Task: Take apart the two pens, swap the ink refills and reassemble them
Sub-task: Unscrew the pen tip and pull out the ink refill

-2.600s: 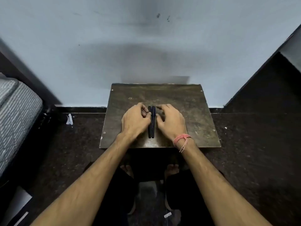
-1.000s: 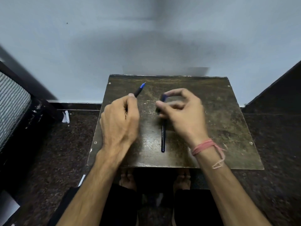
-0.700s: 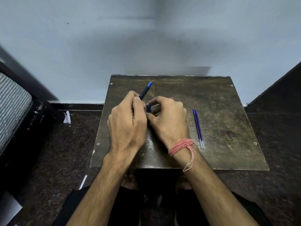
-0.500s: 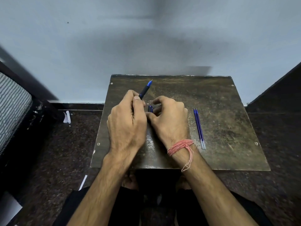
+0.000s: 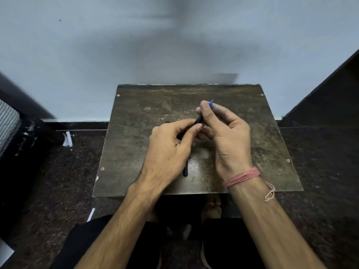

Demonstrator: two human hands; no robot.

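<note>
A dark pen [image 5: 200,119] with a blue tip is held above the small brown table [image 5: 136,133], its tip pointing up and away. My left hand [image 5: 171,146] pinches its lower barrel. My right hand [image 5: 225,131] grips its upper end, with the thumb by the blue tip. A second dark pen [image 5: 186,169] lies on the table under my left hand, only its near end showing. No loose refills are visible.
The table stands against a pale wall on a dark speckled floor. A striped mattress edge [image 5: 7,121] is at far left and a dark slanted panel [image 5: 330,90] at right. My feet show under the table's near edge.
Both hands have risen off the table and shifted right with one pen between them. The two blue refills that lay at the right half a second ago are gone from view.
</note>
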